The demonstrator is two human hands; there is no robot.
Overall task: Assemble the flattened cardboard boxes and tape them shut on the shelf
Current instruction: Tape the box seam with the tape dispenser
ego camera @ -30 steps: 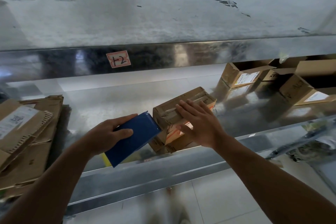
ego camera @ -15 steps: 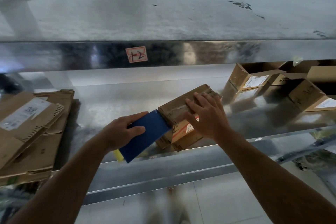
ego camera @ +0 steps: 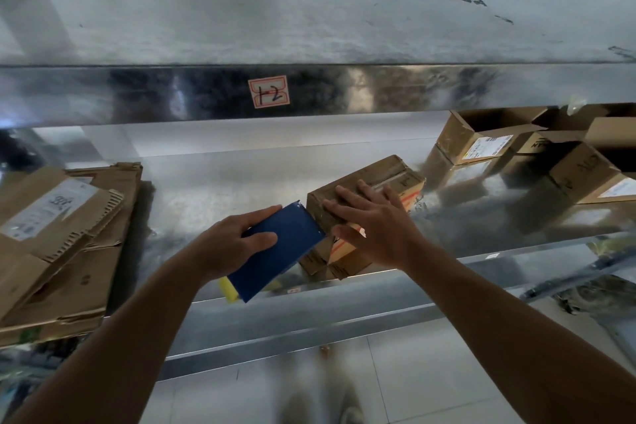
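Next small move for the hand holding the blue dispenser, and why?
Probably draw the blue dispenser across the box to lay tape: the left hand grips it, edge at the box's near end, and the right hand lies flat on top.

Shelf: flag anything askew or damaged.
The box under the right hand sits skewed to the shelf edge, its near bottom corner crumpled. The flat cardboard stack at left is fanned out with torn, ragged edges. The open boxes at right lie at mixed angles. The dispenser in the left hand looks fine.
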